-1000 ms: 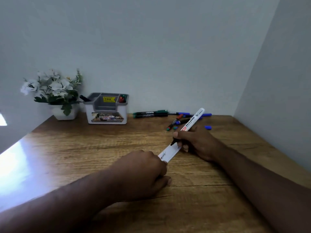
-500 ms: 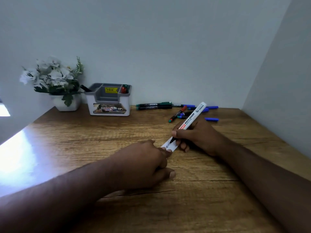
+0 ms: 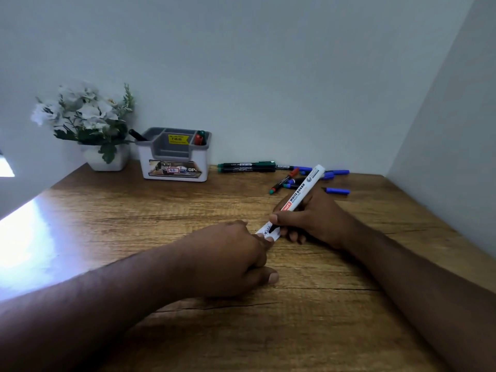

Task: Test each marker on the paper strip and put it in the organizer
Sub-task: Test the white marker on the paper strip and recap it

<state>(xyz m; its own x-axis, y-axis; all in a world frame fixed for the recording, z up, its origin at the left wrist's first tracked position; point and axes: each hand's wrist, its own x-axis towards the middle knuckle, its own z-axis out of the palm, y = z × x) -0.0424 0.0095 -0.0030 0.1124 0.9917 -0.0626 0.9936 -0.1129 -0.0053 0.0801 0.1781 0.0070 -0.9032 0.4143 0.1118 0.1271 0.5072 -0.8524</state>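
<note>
My right hand [image 3: 314, 221] grips a white whiteboard marker [image 3: 303, 189] like a pen, its black tip touching a white paper strip [image 3: 268, 232] that carries black scribbles. My left hand [image 3: 228, 259] lies on the strip's near end with curled fingers and hides most of it. The grey and white organizer [image 3: 174, 167] stands at the back by the wall, with a black marker [image 3: 137, 135] in its left slot and red and green caps [image 3: 200, 138] in its right slot. Several loose markers [image 3: 247, 167] in green, blue and red lie at the back right.
A white pot of white flowers [image 3: 86, 122] stands left of the organizer. Walls close the wooden desk [image 3: 134, 210] at the back and right. A bright glare patch lies on the desk's left side. A blue cap [image 3: 338, 190] lies behind my right hand.
My right hand and the marker tip have slid along the strip toward my left hand, so less of the strip shows between them. The left hand has stayed on the strip.
</note>
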